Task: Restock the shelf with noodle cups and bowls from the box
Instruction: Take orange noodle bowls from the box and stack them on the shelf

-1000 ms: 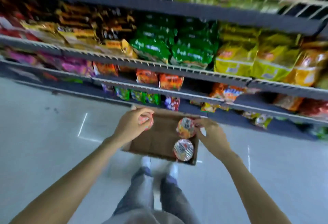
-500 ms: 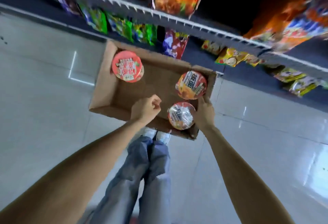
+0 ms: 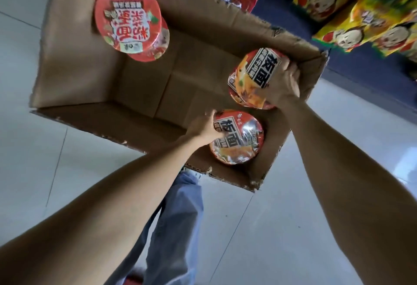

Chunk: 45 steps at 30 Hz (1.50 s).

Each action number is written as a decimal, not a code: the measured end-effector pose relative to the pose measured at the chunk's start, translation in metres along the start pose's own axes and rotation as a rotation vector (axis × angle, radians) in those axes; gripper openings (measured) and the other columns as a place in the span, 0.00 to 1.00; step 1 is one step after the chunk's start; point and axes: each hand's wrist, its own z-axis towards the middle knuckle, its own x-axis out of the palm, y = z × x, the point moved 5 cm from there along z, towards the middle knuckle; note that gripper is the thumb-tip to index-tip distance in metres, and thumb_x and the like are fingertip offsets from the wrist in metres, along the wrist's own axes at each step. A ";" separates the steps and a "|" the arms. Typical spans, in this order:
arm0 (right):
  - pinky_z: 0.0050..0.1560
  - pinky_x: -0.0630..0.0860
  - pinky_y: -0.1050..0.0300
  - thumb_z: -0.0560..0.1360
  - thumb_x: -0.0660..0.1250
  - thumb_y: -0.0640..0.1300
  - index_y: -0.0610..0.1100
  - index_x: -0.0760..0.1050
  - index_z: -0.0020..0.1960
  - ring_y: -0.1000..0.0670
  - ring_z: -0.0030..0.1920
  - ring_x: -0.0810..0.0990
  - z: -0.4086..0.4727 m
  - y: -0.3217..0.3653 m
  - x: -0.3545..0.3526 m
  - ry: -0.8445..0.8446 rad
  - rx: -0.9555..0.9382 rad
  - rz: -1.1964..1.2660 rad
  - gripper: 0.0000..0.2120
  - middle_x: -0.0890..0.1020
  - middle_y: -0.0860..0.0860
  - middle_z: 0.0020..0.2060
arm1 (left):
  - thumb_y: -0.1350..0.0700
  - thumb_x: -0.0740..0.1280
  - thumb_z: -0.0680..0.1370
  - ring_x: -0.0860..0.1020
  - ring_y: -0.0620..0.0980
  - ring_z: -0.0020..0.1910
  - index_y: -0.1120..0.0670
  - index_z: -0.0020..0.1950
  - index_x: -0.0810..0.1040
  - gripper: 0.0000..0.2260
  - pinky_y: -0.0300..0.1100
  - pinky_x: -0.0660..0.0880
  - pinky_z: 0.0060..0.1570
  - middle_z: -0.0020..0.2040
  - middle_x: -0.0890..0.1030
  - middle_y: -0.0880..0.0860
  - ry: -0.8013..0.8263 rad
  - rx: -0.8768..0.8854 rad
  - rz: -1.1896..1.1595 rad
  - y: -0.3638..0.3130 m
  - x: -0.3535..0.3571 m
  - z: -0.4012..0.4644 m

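Pale glossy floor tiles run under an open cardboard box (image 3: 74,77) set before a low shelf of snack bags (image 3: 352,11), with a red noodle bowl (image 3: 128,16) in its far-left corner. Her right hand (image 3: 285,83) grips the orange noodle bowl (image 3: 252,79) at far right, fingers curled over the rim. The left hand (image 3: 204,126) closes on the near bowl (image 3: 238,137); I'd seat both grips under the rims, then lift straight up clear of the walls.
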 end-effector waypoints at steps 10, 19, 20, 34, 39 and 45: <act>0.61 0.71 0.49 0.70 0.74 0.43 0.53 0.61 0.70 0.42 0.64 0.73 -0.013 0.014 0.002 0.018 -0.086 0.296 0.33 0.70 0.43 0.66 | 0.56 0.65 0.78 0.67 0.54 0.69 0.55 0.77 0.53 0.31 0.39 0.65 0.61 0.72 0.67 0.56 0.122 -0.034 -0.191 0.008 0.001 -0.019; 0.49 0.72 0.58 0.72 0.71 0.40 0.47 0.66 0.68 0.46 0.54 0.78 -0.101 0.013 -0.059 -0.216 -0.091 0.560 0.27 0.80 0.47 0.56 | 0.54 0.67 0.77 0.72 0.58 0.65 0.55 0.75 0.58 0.30 0.49 0.70 0.63 0.68 0.72 0.58 -0.185 -0.163 -0.167 0.040 -0.094 -0.076; 0.50 0.74 0.56 0.72 0.71 0.40 0.48 0.66 0.68 0.46 0.54 0.79 -0.119 0.011 -0.070 -0.217 -0.070 0.656 0.28 0.80 0.48 0.55 | 0.54 0.68 0.76 0.72 0.58 0.65 0.55 0.75 0.59 0.30 0.49 0.70 0.63 0.68 0.72 0.58 -0.202 -0.183 -0.193 0.040 -0.108 -0.088; 0.37 0.79 0.62 0.74 0.69 0.39 0.55 0.65 0.65 0.58 0.48 0.82 -0.423 0.056 -0.296 -0.052 -0.241 1.186 0.24 0.79 0.56 0.52 | 0.59 0.66 0.77 0.75 0.49 0.55 0.56 0.73 0.61 0.26 0.28 0.74 0.35 0.59 0.73 0.49 -0.260 0.256 -0.452 -0.158 -0.259 -0.378; 0.58 0.76 0.55 0.58 0.82 0.52 0.64 0.52 0.72 0.51 0.64 0.74 -0.503 0.058 -0.338 0.042 -0.425 1.006 0.53 0.68 0.54 0.69 | 0.61 0.68 0.75 0.78 0.60 0.56 0.50 0.68 0.68 0.22 0.41 0.80 0.32 0.60 0.77 0.56 -0.133 0.263 -0.669 -0.201 -0.282 -0.454; 0.61 0.75 0.60 0.61 0.80 0.43 0.49 0.48 0.75 0.66 0.59 0.74 -0.542 0.106 -0.383 -0.301 -0.454 1.062 0.53 0.71 0.56 0.63 | 0.58 0.69 0.75 0.80 0.58 0.54 0.52 0.70 0.67 0.24 0.46 0.82 0.38 0.64 0.76 0.58 -0.010 0.343 -0.497 -0.255 -0.332 -0.521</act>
